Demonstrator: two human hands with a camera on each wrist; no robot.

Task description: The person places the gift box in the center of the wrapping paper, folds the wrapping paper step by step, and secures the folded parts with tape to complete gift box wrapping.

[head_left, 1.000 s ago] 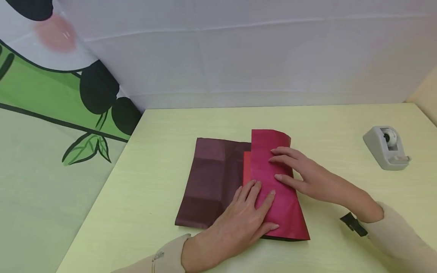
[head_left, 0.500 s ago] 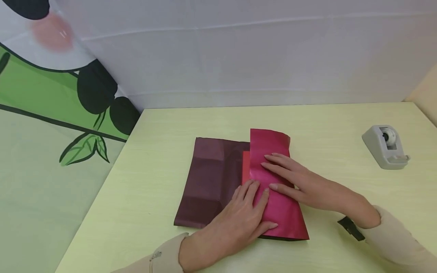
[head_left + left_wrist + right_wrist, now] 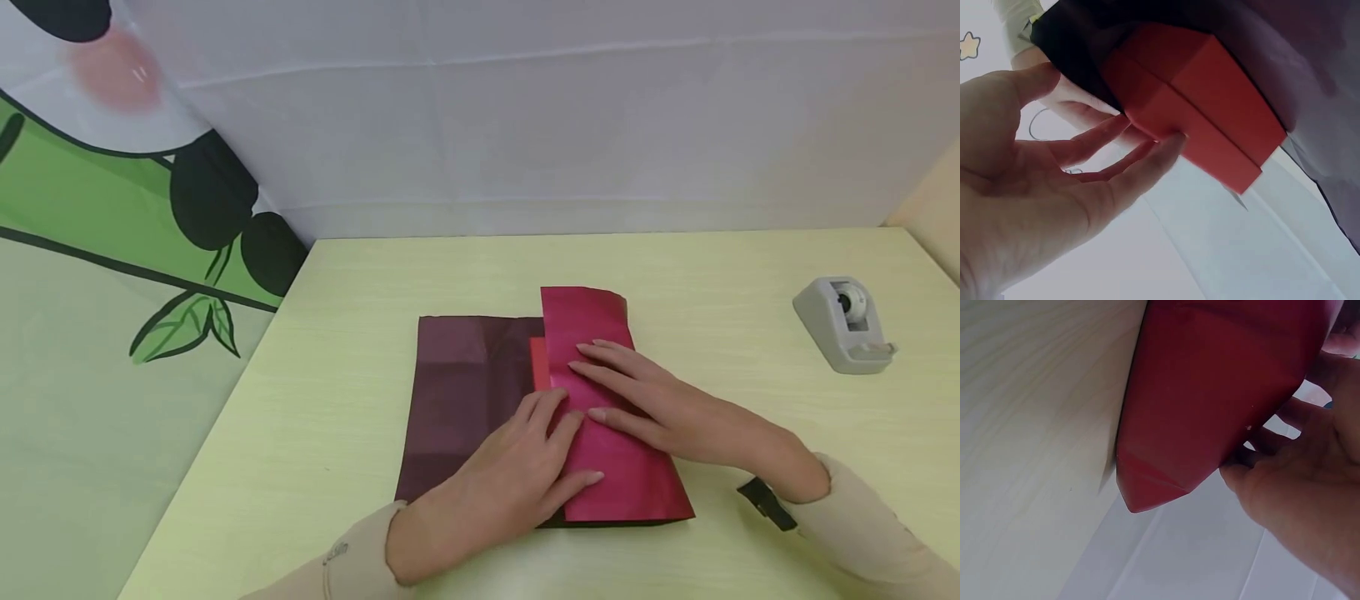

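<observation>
A red box [image 3: 1210,106] lies inside a sheet of wrapping paper, crimson outside and dark purple inside. In the head view only a narrow strip of the box shows; the crimson flap [image 3: 581,317] covers the rest. The dark inner side [image 3: 453,375] spreads to the left on the table. My left hand [image 3: 495,467] rests with its fingertips on the flap's left edge, and in the left wrist view those fingers touch the box and paper edge. My right hand [image 3: 660,408] lies on the flap farther right, fingers extended, its thumb near the left fingertips.
A grey tape dispenser [image 3: 843,325] with a roll of tape stands at the right of the pale table [image 3: 345,333]. A white cloth backdrop [image 3: 525,142] rises behind the table, and a printed cloth [image 3: 97,300] hangs at the left.
My right hand has slid down and left along the flap. The paper and box have turned slightly, with the top shifting left and the lower right corner shifting right.
</observation>
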